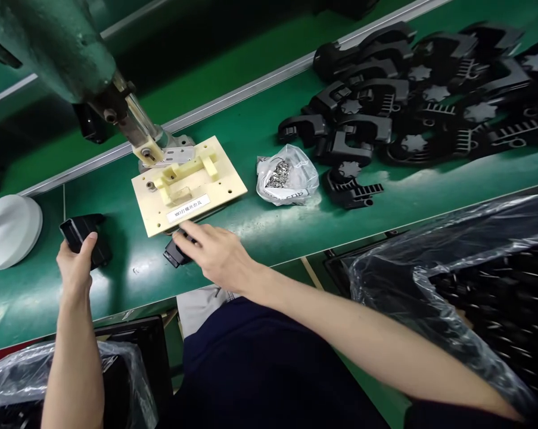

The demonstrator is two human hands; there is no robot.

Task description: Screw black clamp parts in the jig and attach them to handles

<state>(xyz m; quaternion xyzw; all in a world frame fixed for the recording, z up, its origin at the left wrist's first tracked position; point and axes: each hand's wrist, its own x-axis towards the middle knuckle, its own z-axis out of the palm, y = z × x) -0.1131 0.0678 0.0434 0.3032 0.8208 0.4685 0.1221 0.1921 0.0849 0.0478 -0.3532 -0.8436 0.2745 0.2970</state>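
My left hand [77, 262] is closed around a black plastic housing [87, 238] with an open end, on the left part of the green bench. Just in front of the cream fixture board [183, 185], my right hand [219, 253] grips a small black plastic part [176, 252], partly hidden under the fingers. Yellow blocks and a white label sit on that board. Above it reaches the tip of a green press-like machine [146, 146]. To the right of the board lies a clear plastic bag [298, 179] of small metal pieces.
Many black clamp-shaped parts [362, 131] with grey knobs are heaped at the right rear. A white round object [14, 232] stands at far left. Plastic-lined bins [385, 271] flank my body below the bench edge. A metal rail [251, 92] runs along the back.
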